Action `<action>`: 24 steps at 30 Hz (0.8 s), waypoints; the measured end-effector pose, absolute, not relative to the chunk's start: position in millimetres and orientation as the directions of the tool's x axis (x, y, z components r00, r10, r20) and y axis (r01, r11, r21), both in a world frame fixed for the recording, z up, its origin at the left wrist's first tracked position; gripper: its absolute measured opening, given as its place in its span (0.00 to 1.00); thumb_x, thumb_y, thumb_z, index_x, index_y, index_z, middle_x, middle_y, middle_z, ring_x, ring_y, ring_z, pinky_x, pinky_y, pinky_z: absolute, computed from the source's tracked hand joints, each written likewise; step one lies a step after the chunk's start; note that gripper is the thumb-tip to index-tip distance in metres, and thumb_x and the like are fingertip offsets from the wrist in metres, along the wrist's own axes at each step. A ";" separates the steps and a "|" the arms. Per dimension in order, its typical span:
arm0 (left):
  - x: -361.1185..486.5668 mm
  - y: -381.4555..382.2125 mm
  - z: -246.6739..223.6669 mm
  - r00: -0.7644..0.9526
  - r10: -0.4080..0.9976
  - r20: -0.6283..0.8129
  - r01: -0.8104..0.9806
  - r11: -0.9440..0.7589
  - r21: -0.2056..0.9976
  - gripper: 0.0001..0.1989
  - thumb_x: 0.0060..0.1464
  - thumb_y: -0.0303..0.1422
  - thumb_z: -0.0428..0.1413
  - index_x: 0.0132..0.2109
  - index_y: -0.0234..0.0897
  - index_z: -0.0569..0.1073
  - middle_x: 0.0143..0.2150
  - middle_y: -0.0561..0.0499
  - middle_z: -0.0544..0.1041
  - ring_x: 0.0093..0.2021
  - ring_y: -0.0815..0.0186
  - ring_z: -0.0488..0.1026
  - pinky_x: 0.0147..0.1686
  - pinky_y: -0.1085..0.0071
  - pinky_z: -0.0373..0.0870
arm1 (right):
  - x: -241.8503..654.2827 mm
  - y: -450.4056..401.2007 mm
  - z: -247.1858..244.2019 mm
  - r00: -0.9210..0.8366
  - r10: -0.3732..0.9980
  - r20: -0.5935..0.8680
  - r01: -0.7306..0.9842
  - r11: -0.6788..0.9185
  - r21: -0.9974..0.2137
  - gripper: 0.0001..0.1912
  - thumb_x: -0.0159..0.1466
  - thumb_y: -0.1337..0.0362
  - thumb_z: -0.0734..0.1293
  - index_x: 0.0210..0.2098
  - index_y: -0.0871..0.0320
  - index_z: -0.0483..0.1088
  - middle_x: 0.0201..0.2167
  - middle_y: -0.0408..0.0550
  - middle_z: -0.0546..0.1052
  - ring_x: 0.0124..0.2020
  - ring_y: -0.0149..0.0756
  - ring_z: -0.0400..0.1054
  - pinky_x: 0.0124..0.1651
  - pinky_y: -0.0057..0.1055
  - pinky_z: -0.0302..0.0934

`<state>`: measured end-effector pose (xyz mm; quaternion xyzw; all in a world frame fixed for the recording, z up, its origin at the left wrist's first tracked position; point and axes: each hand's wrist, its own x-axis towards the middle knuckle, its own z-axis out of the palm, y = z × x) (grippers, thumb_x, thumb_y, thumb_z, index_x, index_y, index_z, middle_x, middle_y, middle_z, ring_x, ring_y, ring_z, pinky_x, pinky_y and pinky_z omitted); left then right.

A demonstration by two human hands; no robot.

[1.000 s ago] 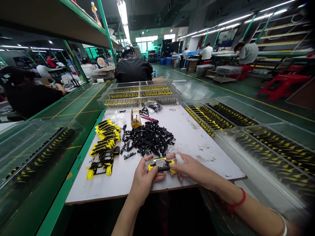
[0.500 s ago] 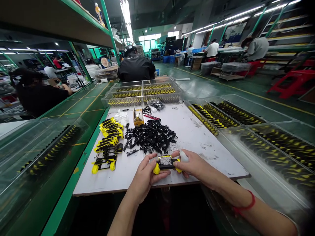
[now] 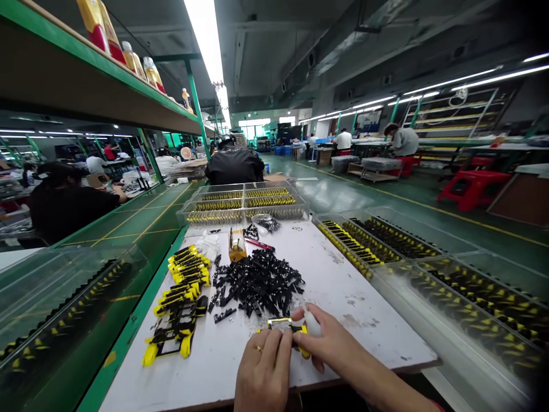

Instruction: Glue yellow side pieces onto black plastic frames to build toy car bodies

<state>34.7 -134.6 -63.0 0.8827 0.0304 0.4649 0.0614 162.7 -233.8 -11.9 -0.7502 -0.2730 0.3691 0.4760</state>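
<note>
Green floor [image 3: 321, 182] stretches beyond your bench [image 3: 369, 326], and close to its front edge your right hand [image 3: 332, 343] pinches the yellow-and-black frame [image 3: 305, 330] with a white squeeze bottle [image 3: 312, 322] tucked into the same grip. That double load could let the bottle slip, or a stray squeeze could smear the frame. Your left hand [image 3: 263, 372] covers the frame's left end, fingers together; whether they grip it, I cannot tell. Uneven pressure there could tilt it. Just beyond sits the pile of black parts [image 3: 261, 280], where a forward nudge could scatter loose pieces
</note>
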 end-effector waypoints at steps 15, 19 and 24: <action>38.2 -130.1 -74.4 0.714 0.572 0.405 -0.153 -0.437 0.887 0.18 0.52 0.25 0.51 0.49 0.43 0.73 0.39 0.49 0.75 0.37 0.62 0.73 0.36 0.70 0.72 | 177.7 -224.7 0.2 0.480 0.877 0.010 0.506 -0.267 -0.820 0.10 0.61 0.57 0.62 0.31 0.57 0.69 0.30 0.43 0.74 0.34 0.35 0.67 0.38 0.28 0.60; 42.3 -123.9 -68.9 0.746 0.643 0.175 -0.082 -0.172 0.982 0.16 0.45 0.28 0.57 0.44 0.39 0.77 0.33 0.50 0.75 0.32 0.63 0.71 0.30 0.73 0.69 | 176.5 -215.5 3.9 0.508 0.860 0.035 0.581 -0.313 -0.751 0.12 0.61 0.56 0.61 0.30 0.57 0.70 0.29 0.44 0.74 0.33 0.36 0.67 0.37 0.29 0.59; 47.9 -117.6 -72.4 0.768 0.640 -0.026 -0.064 0.117 0.991 0.14 0.40 0.29 0.61 0.38 0.33 0.77 0.32 0.49 0.76 0.29 0.66 0.70 0.28 0.74 0.66 | 175.2 -202.7 3.0 0.526 0.850 0.027 0.587 -0.340 -0.734 0.12 0.60 0.57 0.60 0.27 0.58 0.69 0.25 0.43 0.73 0.29 0.34 0.66 0.32 0.27 0.57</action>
